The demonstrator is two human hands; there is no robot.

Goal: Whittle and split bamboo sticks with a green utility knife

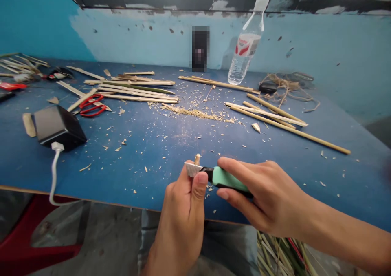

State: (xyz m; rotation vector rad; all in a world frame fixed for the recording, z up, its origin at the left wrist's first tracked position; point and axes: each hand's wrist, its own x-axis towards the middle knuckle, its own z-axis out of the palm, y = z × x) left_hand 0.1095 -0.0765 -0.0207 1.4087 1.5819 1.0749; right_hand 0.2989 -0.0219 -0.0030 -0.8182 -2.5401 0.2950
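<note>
A blue table stands against a light-blue wall, strewn with wood shavings. Near its front edge, the right hand has its fingers clamped on the green handle of a knife. The left hand's fingers are closed around a short stick, its tip beside the blade, the thumb against the knife.

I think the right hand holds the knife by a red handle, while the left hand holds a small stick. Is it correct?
Not quite: the knife has a mint green and black handle, not a red one, as the head view shows. The right hand does hold it, and the left hand holds a small stick.
</note>
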